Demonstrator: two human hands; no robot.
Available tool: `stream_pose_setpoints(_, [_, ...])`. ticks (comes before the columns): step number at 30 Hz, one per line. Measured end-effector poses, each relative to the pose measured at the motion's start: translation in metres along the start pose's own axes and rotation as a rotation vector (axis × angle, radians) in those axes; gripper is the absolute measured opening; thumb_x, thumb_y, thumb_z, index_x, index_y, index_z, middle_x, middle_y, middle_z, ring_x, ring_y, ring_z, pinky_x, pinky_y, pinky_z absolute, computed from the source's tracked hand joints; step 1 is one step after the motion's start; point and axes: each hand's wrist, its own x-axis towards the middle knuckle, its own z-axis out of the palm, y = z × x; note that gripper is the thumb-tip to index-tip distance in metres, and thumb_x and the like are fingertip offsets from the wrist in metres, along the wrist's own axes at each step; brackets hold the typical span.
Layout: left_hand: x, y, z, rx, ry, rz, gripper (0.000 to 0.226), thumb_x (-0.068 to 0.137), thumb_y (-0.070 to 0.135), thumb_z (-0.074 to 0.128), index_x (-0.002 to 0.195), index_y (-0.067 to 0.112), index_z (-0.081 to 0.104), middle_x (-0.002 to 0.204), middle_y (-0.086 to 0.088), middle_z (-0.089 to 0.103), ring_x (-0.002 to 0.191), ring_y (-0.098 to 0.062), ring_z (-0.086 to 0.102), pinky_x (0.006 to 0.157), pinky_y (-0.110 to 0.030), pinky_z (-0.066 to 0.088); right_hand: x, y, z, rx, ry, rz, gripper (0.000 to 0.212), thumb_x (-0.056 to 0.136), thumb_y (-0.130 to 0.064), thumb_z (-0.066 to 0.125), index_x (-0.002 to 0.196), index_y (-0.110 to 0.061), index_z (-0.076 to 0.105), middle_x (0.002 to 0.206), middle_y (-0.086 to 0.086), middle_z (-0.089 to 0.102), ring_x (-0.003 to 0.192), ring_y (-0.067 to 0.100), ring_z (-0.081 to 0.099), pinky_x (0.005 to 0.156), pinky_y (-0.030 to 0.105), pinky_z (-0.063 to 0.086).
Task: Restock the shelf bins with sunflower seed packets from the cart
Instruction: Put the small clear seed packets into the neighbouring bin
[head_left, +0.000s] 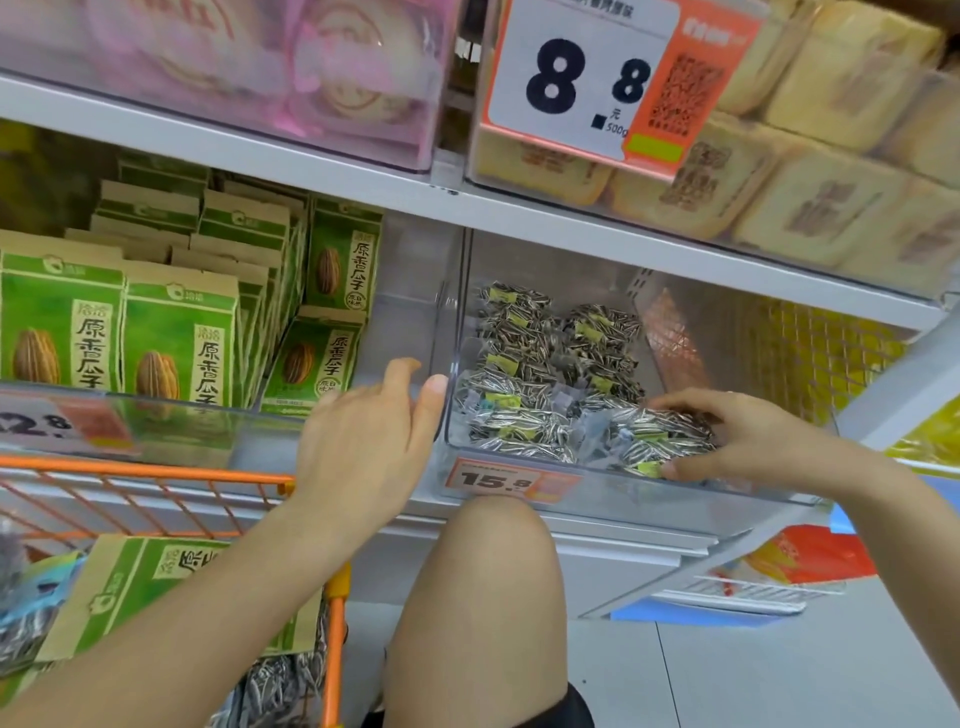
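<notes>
I am looking at a store shelf unit (363, 176) of white metal tiers, with pale floor (727, 675) below on my right. The widest free room is that floor strip and the gap between the cart and the shelf base, where my bare knee (493, 561) sits. The upper tier edge hangs close over the bins, so headroom above them is tight.

On the top tier I see a clear bin of pink wrapped goods (249, 67) and one of tan square blocks (779, 171), with a large price card (587, 78) reading 8.8 hung in front. On the tier below, the left clear bin (156, 415) holds upright green seed boxes (176, 338) in rows, with bare room at its right end. Beside it, touching wall to wall, the right clear bin (571, 478) holds clear sunflower seed packets (524, 353) with yellow labels, heaped toward the front and left; its back right part is bare. A 15.8 tag (498, 480) sits on its front lip.

The orange wire cart (156, 483) stands at lower left, carrying another green box (171, 587) and more seed packets (280, 686).

My left hand (363, 447) is loose and grasps nothing, fingers relaxed, thumb tip near the divide between the two bins. My right hand (748, 441) is inside the right bin at its front right corner, fingers curled over and thumb under one seed packet (660, 436), gripping it as it rests on the pile.
</notes>
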Motion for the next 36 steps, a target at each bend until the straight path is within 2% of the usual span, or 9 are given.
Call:
stream_pose_setpoints(2, [0.0,0.001,-0.001,-0.003,0.003,0.004,0.068,0.092,0.053,0.003,0.121,0.018,0.053,0.076,-0.004,0.069,0.077,-0.03,0.064,0.076,-0.037,0.041,-0.002,0.001,0.004,-0.023,0.072,0.0,0.066,0.064,-0.048,0.08,0.123,-0.046,0.051,0.115,-0.02,0.058,0.103,0.003,0.055,0.086,0.022,0.043])
stream_pose_setpoints(7, [0.001,0.0,0.0,0.014,0.003,0.011,0.07,0.09,0.054,-0.002,0.119,0.02,0.052,0.077,-0.002,0.069,0.078,-0.028,0.063,0.076,-0.036,0.039,-0.011,0.006,0.01,0.093,0.195,-0.013,0.071,0.065,-0.043,0.082,0.127,-0.048,0.049,0.121,-0.015,0.059,0.111,0.008,0.056,0.097,0.029,0.045])
stream_pose_setpoints(10, [0.001,0.001,-0.001,0.022,-0.004,0.002,0.069,0.091,0.053,-0.001,0.115,0.02,0.055,0.069,-0.001,0.065,0.073,-0.029,0.062,0.073,-0.035,0.038,-0.009,0.004,0.017,0.152,0.15,-0.033,0.075,0.067,-0.043,0.081,0.129,-0.055,0.041,0.128,-0.012,0.055,0.117,0.008,0.052,0.104,0.035,0.043])
stream_pose_setpoints(14, [0.001,0.002,-0.003,0.029,-0.016,-0.01,0.065,0.094,0.05,0.005,0.108,0.018,0.059,0.057,0.005,0.049,0.064,-0.029,0.06,0.068,-0.034,0.036,-0.004,-0.007,0.01,0.089,0.055,-0.022,0.061,0.077,-0.048,0.07,0.13,-0.055,0.041,0.113,-0.015,0.062,0.098,-0.001,0.057,0.089,0.021,0.045])
stream_pose_setpoints(17, [0.001,0.002,-0.002,0.027,-0.011,-0.01,0.061,0.096,0.049,0.009,0.103,0.017,0.061,0.053,0.006,0.045,0.059,-0.029,0.058,0.066,-0.034,0.037,-0.004,-0.013,0.005,0.054,0.106,-0.003,0.039,0.08,-0.056,0.06,0.118,-0.059,0.05,0.118,-0.002,0.068,0.103,0.015,0.064,0.095,0.035,0.049])
stream_pose_setpoints(20, [0.0,0.001,-0.002,0.025,0.004,-0.003,0.059,0.097,0.047,0.011,0.098,0.016,0.061,0.051,0.007,0.042,0.055,-0.029,0.056,0.065,-0.033,0.037,0.0,-0.02,0.005,-0.029,0.154,-0.015,0.033,0.087,-0.039,0.064,0.119,-0.045,0.06,0.115,-0.008,0.067,0.097,0.01,0.064,0.088,0.028,0.049])
stream_pose_setpoints(26, [0.0,0.0,-0.001,0.032,0.021,0.005,0.058,0.097,0.046,0.012,0.095,0.015,0.061,0.049,0.007,0.042,0.053,-0.029,0.056,0.064,-0.033,0.037,0.012,-0.032,-0.001,-0.196,0.051,0.012,0.037,0.089,-0.042,0.061,0.126,-0.042,0.058,0.124,-0.005,0.065,0.106,0.008,0.062,0.092,0.026,0.046])
stream_pose_setpoints(31, [0.0,0.001,-0.002,0.036,0.022,0.008,0.06,0.095,0.048,0.008,0.092,0.017,0.059,0.051,0.005,0.044,0.056,-0.029,0.056,0.064,-0.034,0.035,0.018,-0.042,-0.004,-0.165,-0.004,0.017,0.034,0.088,-0.036,0.065,0.122,-0.037,0.062,0.107,-0.01,0.059,0.07,-0.012,0.046,0.081,0.02,0.039])
stream_pose_setpoints(36, [0.0,0.0,-0.001,0.028,0.042,0.018,0.057,0.095,0.048,0.008,0.086,0.018,0.056,0.05,0.007,0.039,0.053,-0.028,0.049,0.065,-0.033,0.029,0.023,-0.036,-0.006,-0.084,0.02,0.059,0.031,0.079,-0.036,0.075,0.11,-0.03,0.069,0.098,-0.009,0.066,0.088,0.005,0.06,0.082,0.022,0.043])
